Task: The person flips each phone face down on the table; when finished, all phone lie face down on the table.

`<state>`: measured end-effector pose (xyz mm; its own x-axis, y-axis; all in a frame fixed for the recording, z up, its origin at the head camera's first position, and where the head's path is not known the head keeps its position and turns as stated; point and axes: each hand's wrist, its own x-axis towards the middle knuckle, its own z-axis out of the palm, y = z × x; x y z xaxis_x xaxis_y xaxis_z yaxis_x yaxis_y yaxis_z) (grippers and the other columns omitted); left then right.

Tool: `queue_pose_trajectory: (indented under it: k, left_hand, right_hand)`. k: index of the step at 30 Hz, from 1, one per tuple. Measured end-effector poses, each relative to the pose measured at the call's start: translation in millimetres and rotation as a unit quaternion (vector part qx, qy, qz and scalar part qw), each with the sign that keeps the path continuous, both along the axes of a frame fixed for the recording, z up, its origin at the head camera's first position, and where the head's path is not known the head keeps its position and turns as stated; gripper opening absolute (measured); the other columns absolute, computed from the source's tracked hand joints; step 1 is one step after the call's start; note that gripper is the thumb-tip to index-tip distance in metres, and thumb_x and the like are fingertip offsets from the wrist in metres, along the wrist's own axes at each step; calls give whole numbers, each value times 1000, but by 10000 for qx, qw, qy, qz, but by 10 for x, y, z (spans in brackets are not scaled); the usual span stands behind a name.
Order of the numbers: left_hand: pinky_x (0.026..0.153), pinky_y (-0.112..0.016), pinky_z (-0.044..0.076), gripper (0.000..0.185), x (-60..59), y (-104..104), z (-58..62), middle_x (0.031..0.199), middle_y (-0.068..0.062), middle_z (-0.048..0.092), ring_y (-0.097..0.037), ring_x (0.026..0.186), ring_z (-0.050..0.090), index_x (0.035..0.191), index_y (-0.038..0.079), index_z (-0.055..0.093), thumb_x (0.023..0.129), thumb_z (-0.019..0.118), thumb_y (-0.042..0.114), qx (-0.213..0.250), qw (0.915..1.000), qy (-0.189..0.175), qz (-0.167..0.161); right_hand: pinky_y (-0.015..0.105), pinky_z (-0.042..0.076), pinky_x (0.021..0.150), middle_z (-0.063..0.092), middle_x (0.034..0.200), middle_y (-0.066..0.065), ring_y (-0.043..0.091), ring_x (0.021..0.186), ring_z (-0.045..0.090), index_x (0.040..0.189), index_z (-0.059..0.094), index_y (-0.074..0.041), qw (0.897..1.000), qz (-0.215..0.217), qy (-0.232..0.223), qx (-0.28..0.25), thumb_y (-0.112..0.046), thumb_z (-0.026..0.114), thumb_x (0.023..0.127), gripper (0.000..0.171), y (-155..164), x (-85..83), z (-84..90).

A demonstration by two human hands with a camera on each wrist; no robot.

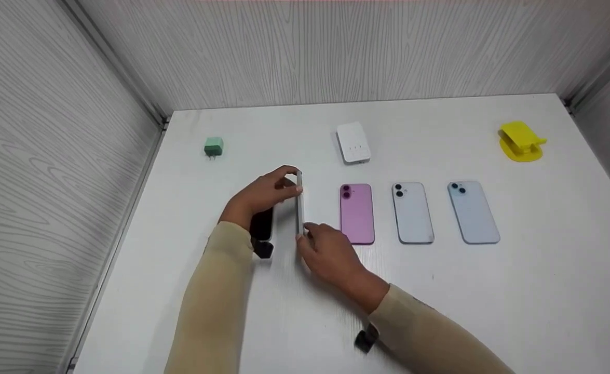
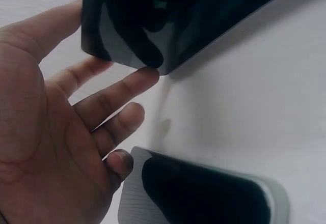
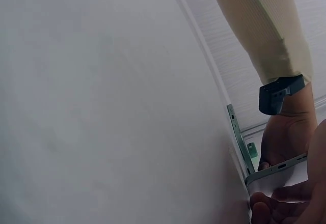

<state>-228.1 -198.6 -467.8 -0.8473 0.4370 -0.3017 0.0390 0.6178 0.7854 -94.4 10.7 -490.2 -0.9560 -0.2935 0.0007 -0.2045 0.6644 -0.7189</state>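
Both hands hold one smartphone, which stands on its long edge with its thin side up. My left hand pinches the far end between thumb and fingers. At the near end, my right hand grips it with thumb and fingertips. In the left wrist view, the held phone's dark screen faces the left palm. Another phone lies screen up under the left wrist, partly hidden by it. Just right of the right hand lies a pink phone, back up. The right wrist view shows the held phone's port edge.
A white phone and a light blue phone lie back up farther right. Behind them are a green plug adapter, a white box-shaped device and a yellow stand-like object. Wood-grain panels enclose the white table.
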Motion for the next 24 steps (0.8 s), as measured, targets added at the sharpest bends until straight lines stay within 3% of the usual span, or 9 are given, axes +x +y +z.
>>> queue_pose_trajectory:
  k: [5, 12, 18, 24]
  left_hand:
    - [119, -53, 46, 69, 2, -28, 53, 148, -8, 66, -30, 135, 62, 161, 28, 46, 102, 74, 49, 289, 9990, -291, -196]
    - [122, -52, 44, 79, 8, 14, 76, 154, -10, 63, -30, 142, 60, 167, 22, 41, 100, 79, 40, 119, 9970, -549, -523]
    - [114, -48, 50, 77, 28, 81, 144, 143, -9, 70, -27, 127, 67, 163, 20, 47, 98, 81, 41, -399, 9962, -557, -543]
    - [109, -45, 52, 79, 59, 114, 205, 127, -8, 78, -23, 112, 74, 166, 21, 45, 98, 82, 39, -663, 9933, -692, -642]
  right_hand:
    - [53, 60, 102, 77, 127, 20, 35, 119, 74, 146, 66, 1, 9995, 31, 205, 224, -38, 51, 111, 54, 9, 14, 13]
    - [54, 58, 105, 69, 142, 23, 40, 124, 72, 155, 54, 4, 9972, -41, 420, 612, -36, 49, 111, 60, -28, -11, -33]
    - [51, 52, 117, 56, 162, 19, 34, 144, 61, 164, 42, 3, 9979, 14, 344, 548, -33, 47, 113, 63, -18, -22, -45]
    - [52, 50, 119, 52, 164, 22, 37, 146, 59, 168, 35, 2, 9991, -148, 225, 327, -44, 54, 113, 74, 6, -10, -19]
